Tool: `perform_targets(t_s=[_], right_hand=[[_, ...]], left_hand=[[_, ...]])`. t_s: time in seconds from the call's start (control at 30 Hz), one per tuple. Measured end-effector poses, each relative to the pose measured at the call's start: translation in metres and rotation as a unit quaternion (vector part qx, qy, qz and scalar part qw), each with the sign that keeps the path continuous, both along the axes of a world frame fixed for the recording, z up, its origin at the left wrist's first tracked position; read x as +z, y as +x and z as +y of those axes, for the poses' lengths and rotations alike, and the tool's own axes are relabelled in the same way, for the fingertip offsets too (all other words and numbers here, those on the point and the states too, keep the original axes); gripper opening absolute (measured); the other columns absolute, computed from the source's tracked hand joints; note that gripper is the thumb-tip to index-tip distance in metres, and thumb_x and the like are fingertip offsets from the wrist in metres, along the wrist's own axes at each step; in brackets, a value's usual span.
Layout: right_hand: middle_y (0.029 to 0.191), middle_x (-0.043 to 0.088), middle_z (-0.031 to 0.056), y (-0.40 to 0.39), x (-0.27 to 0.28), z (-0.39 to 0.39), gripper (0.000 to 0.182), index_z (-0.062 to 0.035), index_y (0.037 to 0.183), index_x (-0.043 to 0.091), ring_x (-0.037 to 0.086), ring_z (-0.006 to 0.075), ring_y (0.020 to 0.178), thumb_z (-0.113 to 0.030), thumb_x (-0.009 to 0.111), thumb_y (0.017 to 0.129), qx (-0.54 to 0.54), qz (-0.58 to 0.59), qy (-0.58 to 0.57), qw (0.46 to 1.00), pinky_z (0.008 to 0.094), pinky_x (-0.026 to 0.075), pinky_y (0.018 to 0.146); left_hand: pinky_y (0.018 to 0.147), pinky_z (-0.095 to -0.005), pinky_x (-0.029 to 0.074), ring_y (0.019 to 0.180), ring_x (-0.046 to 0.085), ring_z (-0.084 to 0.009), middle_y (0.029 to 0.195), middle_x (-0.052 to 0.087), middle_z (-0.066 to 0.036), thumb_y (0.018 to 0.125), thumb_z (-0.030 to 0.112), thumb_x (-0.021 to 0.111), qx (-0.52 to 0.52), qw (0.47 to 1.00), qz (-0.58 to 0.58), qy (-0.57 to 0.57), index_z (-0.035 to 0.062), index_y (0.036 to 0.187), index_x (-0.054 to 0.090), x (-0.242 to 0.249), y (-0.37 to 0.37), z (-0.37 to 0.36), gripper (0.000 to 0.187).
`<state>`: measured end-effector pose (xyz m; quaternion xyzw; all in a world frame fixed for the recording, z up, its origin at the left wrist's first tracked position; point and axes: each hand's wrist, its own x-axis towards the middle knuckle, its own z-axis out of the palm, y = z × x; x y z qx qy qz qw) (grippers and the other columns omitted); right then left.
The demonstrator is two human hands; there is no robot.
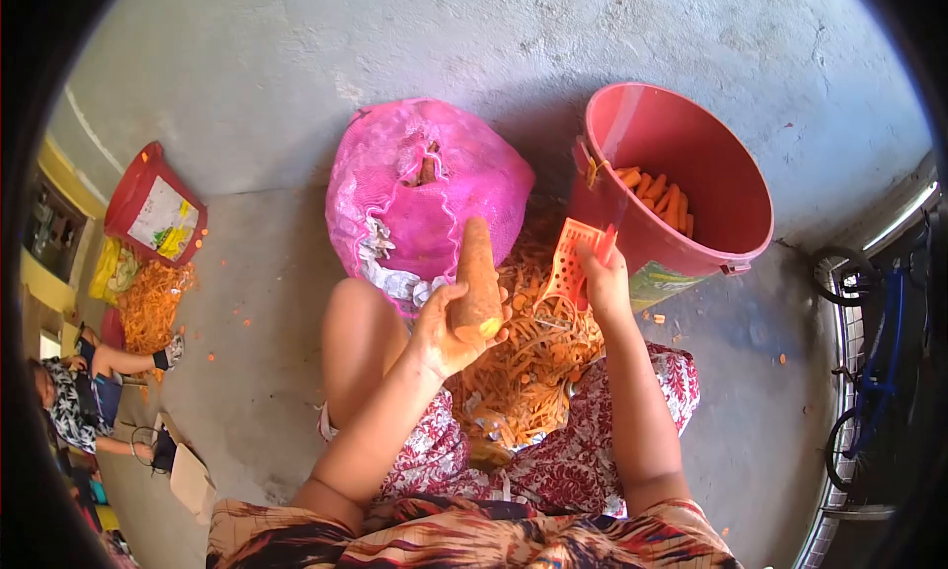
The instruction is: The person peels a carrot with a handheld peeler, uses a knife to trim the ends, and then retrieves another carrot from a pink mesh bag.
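My left hand [440,330] is wrapped around a large carrot [477,278], unpeeled and brownish, its yellow-green cut end pointing down towards me. In my right hand [606,281] is an orange plastic peeler [566,264] with a perforated body and a red handle; it is apart from the carrot. Below both hands, between my legs, lies a heap of orange carrot peelings [523,372]. Directly ahead stands a pink mesh sack [395,164], torn open at the top, with dark contents and crumpled paper showing. Peeled carrots [664,202] lie inside the large red bucket [681,256] at the right.
A blue-grey wall [296,56] rises behind the sack and bucket. At the left are a tipped red bucket [128,189], another peelings pile [153,307] and a seated person [84,401] beside a piece of cardboard [193,480]. A blue bicycle [877,362] stands at the right.
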<state>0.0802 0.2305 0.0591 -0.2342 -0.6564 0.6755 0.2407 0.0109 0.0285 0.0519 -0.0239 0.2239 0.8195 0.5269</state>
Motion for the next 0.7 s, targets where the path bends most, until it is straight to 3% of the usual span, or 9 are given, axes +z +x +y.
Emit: perform_targets(t_s=[0.17, 0.2, 0.23, 0.27, 0.4, 0.47, 0.53, 0.57, 0.7], right_hand=[[0.063, 0.047, -0.0034, -0.011, 0.012, -0.027, 0.015, -0.0061, 0.081, 0.051, 0.043, 0.0055, 0.053, -0.021, 0.051, 0.083, -0.052, 0.119, -0.135, 0.982, 0.0198, 0.034, 0.048], [0.062, 0.046, -0.0033, -0.013, 0.014, -0.032, 0.015, -0.0062, 0.08, 0.051, 0.042, 0.0057, 0.052, -0.021, 0.051, 0.084, -0.061, 0.124, -0.137, 0.981, 0.0197, 0.034, 0.048], [0.062, 0.046, -0.0026, -0.016, 0.016, -0.037, 0.016, -0.006, 0.079, 0.05, 0.041, 0.0056, 0.052, -0.022, 0.05, 0.084, -0.071, 0.148, -0.129, 0.978, 0.0194, 0.033, 0.047], [0.07, 0.054, -0.0012, -0.015, 0.012, -0.037, 0.016, -0.0028, 0.084, 0.054, 0.048, 0.0054, 0.06, -0.017, 0.048, 0.087, -0.056, 0.147, -0.087, 0.984, 0.0204, 0.039, 0.054], [0.077, 0.055, 0.0004, -0.019, 0.007, -0.044, 0.016, -0.0013, 0.088, 0.052, 0.049, 0.0062, 0.066, -0.016, 0.048, 0.086, -0.027, 0.136, 0.005, 0.99, 0.021, 0.041, 0.059], [0.078, 0.056, 0.0014, -0.02, 0.007, -0.049, 0.016, -0.001, 0.089, 0.051, 0.05, 0.0073, 0.067, -0.016, 0.048, 0.086, -0.02, 0.132, 0.033, 0.991, 0.0224, 0.042, 0.06], [0.071, 0.053, -0.0003, -0.023, 0.009, -0.056, 0.015, -0.0014, 0.084, 0.052, 0.046, 0.0067, 0.064, -0.015, 0.047, 0.087, -0.033, 0.11, 0.057, 0.992, 0.0221, 0.039, 0.059], [0.071, 0.053, 0.0, -0.023, 0.004, -0.054, 0.015, -0.0008, 0.085, 0.052, 0.046, 0.0072, 0.064, -0.015, 0.047, 0.087, -0.027, 0.062, 0.121, 0.99, 0.023, 0.039, 0.059], [0.07, 0.052, 0.0001, -0.025, 0.002, -0.059, 0.016, -0.0004, 0.087, 0.052, 0.046, 0.0072, 0.064, -0.016, 0.047, 0.087, -0.028, 0.027, 0.146, 0.989, 0.0234, 0.039, 0.058]], left_hand=[[0.072, -0.0386, 0.044, 0.083, 0.054, -0.0223, 0.099, 0.054, -0.01, 0.081, 0.044, 0.046, -0.109, 0.99, -0.052, 0.067, 0.008, 0.112, 0.045, -0.014, -0.007, 0.007, 0.048], [0.071, -0.0394, 0.044, 0.083, 0.055, -0.0227, 0.097, 0.055, -0.009, 0.082, 0.044, 0.045, -0.089, 0.994, -0.051, 0.028, 0.0075, 0.111, 0.046, -0.009, -0.005, 0.011, 0.047], [0.07, -0.0401, 0.044, 0.082, 0.055, -0.023, 0.096, 0.056, -0.009, 0.082, 0.044, 0.045, -0.068, 0.996, -0.051, -0.012, 0.007, 0.109, 0.048, 0.0, -0.001, 0.017, 0.046], [0.069, -0.0409, 0.045, 0.081, 0.056, -0.0233, 0.094, 0.057, -0.008, 0.083, 0.044, 0.044, -0.048, 0.996, -0.051, -0.052, 0.0066, 0.108, 0.049, 0.004, 0.002, 0.021, 0.045], [0.069, -0.0353, 0.047, 0.087, 0.055, -0.0189, 0.1, 0.056, -0.006, 0.086, 0.036, 0.04, -0.048, 0.996, -0.081, -0.004, 0.0077, 0.107, 0.05, -0.011, 0.004, 0.031, 0.037], [0.067, -0.0333, 0.048, 0.081, 0.057, -0.0182, 0.093, 0.059, -0.005, 0.087, 0.033, 0.037, -0.038, 0.993, -0.107, -0.011, 0.0076, 0.104, 0.051, -0.012, 0.003, 0.035, 0.033], [0.065, -0.0333, 0.049, 0.076, 0.058, -0.0187, 0.089, 0.06, -0.005, 0.088, 0.031, 0.036, -0.034, 0.993, -0.112, -0.032, 0.0074, 0.103, 0.052, -0.018, 0.001, 0.037, 0.032], [0.062, -0.0331, 0.05, 0.073, 0.059, -0.0186, 0.085, 0.06, -0.005, 0.089, 0.031, 0.034, -0.03, 0.992, -0.111, -0.047, 0.0081, 0.103, 0.051, -0.019, -0.001, 0.038, 0.032], [0.059, -0.0341, 0.05, 0.073, 0.059, -0.0185, 0.087, 0.06, -0.004, 0.088, 0.031, 0.034, -0.018, 0.996, -0.08, -0.031, 0.0088, 0.103, 0.051, -0.024, 0.0, 0.037, 0.032]])
